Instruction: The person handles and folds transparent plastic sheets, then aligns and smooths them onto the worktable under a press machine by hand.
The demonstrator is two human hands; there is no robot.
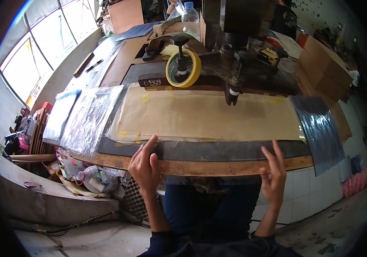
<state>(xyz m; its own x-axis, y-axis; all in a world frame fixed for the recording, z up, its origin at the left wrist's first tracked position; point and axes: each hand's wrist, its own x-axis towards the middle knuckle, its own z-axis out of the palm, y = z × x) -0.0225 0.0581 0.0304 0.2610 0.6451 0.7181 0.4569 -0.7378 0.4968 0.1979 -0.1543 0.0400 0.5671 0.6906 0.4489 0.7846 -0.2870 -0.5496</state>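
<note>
My left hand is at the table's front edge, index finger stretched out and thumb apart, with nothing visible in it. Across from it, my right hand is raised at the same edge, its fingers spread and likewise holding nothing I can see. Beyond both hands lies a long tan sheet, fixed with bits of yellow tape, on a dark grey mat. Over the sheet's far side juts a dark forked metal piece of a machine. A yellow tape roll hangs on a black knob there.
Clear plastic bags lie at the table's left; a bluish plastic stack droops over its right edge. Cardboard boxes stand at the far right. A water bottle is behind the machine. Another person is at the back.
</note>
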